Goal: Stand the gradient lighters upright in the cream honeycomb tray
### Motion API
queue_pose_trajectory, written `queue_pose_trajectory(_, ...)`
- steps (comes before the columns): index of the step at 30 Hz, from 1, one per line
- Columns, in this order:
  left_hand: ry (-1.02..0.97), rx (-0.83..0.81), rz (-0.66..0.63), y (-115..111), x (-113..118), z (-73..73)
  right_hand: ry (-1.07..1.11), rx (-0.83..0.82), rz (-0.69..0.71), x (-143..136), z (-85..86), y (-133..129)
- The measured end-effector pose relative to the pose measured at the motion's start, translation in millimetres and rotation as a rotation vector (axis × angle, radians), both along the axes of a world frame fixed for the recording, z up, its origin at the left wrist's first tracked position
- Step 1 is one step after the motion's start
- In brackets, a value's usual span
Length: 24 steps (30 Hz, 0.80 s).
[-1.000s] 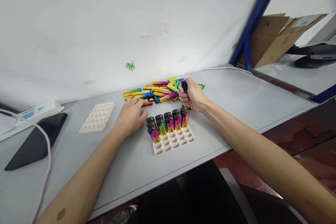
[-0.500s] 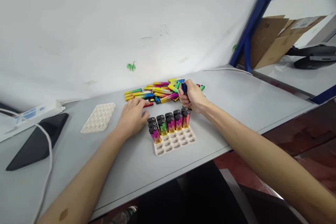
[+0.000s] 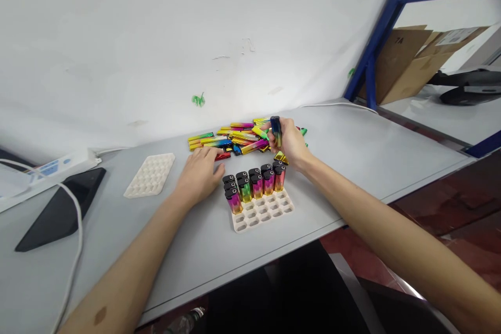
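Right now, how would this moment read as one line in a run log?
right hand: holds lighter upright | left hand: flat on table, beside tray | tray: partly filled

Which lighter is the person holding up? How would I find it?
Start at the grey table and find the heap of rainbow lighters by the white wall. At its right end the right hand holds one lighter upright. It is the only one lifted off the table, neither lying in the heap nor standing in the tray.

Glossy metallic lighters [image 3: 238, 140], matt plastic tray [image 3: 263, 212]
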<state>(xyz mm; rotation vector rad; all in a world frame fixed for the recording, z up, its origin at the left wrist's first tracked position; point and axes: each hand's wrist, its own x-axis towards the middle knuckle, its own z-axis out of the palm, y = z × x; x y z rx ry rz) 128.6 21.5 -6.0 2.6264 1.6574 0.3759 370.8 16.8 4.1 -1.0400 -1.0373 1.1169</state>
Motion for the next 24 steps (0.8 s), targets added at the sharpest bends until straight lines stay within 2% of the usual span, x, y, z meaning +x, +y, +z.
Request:
queue_pose_trajectory(4,-0.006,0.046,0.002,0,0,1.6,-0.057,0.083,-0.04,2,-1.5,1)
queue_pose_trajectory(10,-0.004,0.13,0.044,4,-5,-1.9,-0.357,0.2,0.011,2,0.8,-8)
queue_pose_trajectory(14,0.028,0.097,0.035,10,-9,-8.1,-0.498,0.232,-0.121,10,7.2,-15)
queue_pose_trajectory(17,0.033,0.065,0.038,13,-10,-9.4,-0.446,0.304,-0.265,21,21.5,-28)
queue_pose_trajectory(20,0.029,0.077,0.042,13,-9,-8.7,-0.418,0.437,-0.332,27,44.3,-55)
queue_pose_trajectory(22,0.026,0.095,0.049,13,-8,-8.5,-0.475,0.476,-0.293,23,58.1,-78)
queue_pose_trajectory(24,0.023,0.116,0.053,13,-8,-9.0,-0.565,0.502,-0.196,14,64.9,-100)
